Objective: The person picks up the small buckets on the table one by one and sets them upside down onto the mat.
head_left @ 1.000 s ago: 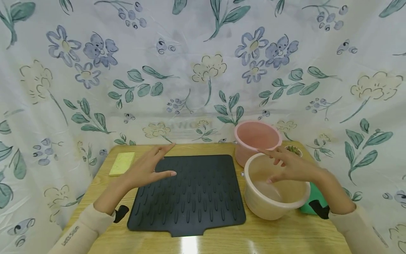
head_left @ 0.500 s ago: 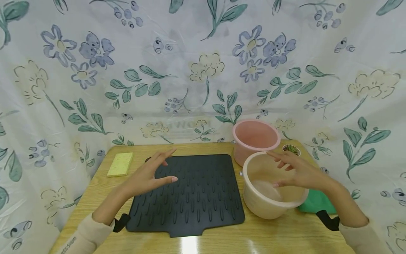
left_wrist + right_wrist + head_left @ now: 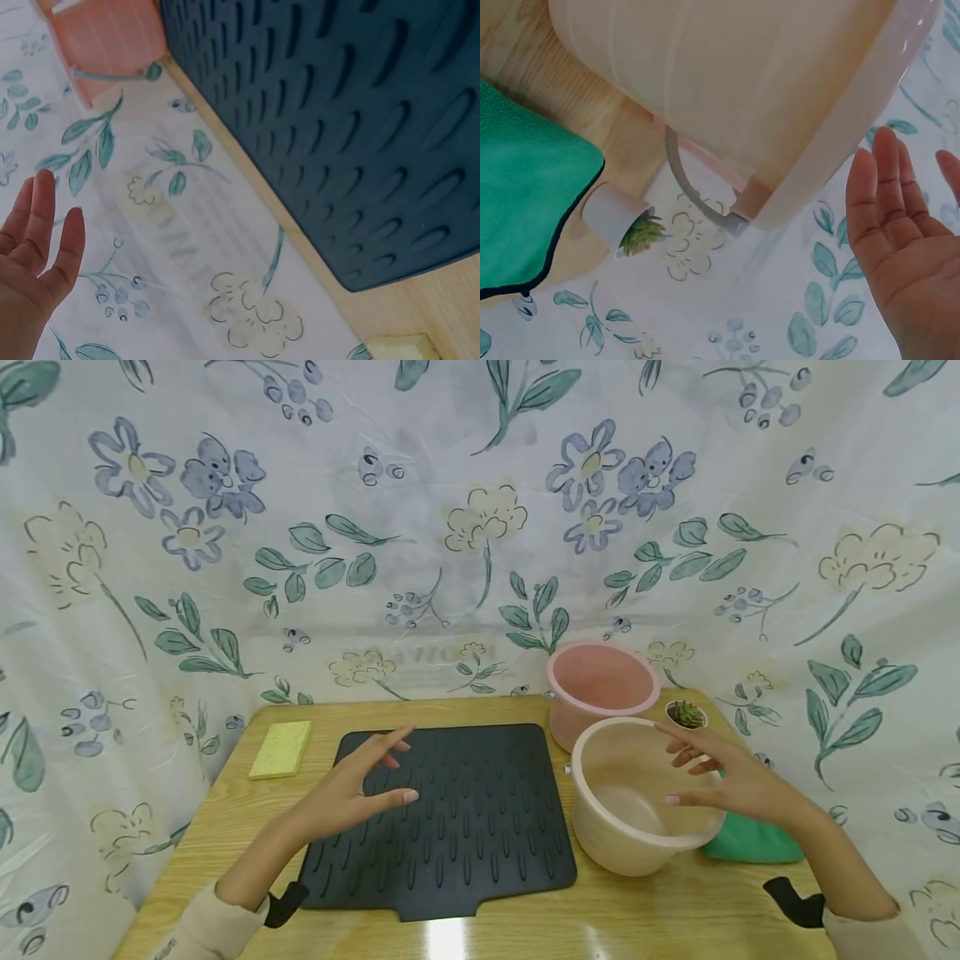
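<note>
In the head view my left hand (image 3: 341, 789) hovers over the left part of a black ribbed drying mat (image 3: 465, 827), thumb and fingers spread and holding nothing. My right hand (image 3: 731, 777) is raised over the right side of a cream bucket (image 3: 622, 852), its fingers apart and relaxed. The right wrist view shows that palm (image 3: 919, 277) bare beside the bucket's rim (image 3: 847, 112). Behind the cream bucket stands a pink bucket (image 3: 570, 718). A grey handle (image 3: 686, 180) hangs at the cream bucket's side.
A yellow sponge cloth (image 3: 281, 749) lies at the table's back left. A small potted succulent (image 3: 686, 714) stands at the back right, near a folded green cloth (image 3: 750, 841). Beyond the wooden table (image 3: 525, 927) hangs a floral curtain (image 3: 420, 527).
My right hand has drawn right and slightly down, away from the cream bucket's middle. The left hand has sunk slightly over the mat. The objects stay put, while the view shifts a little.
</note>
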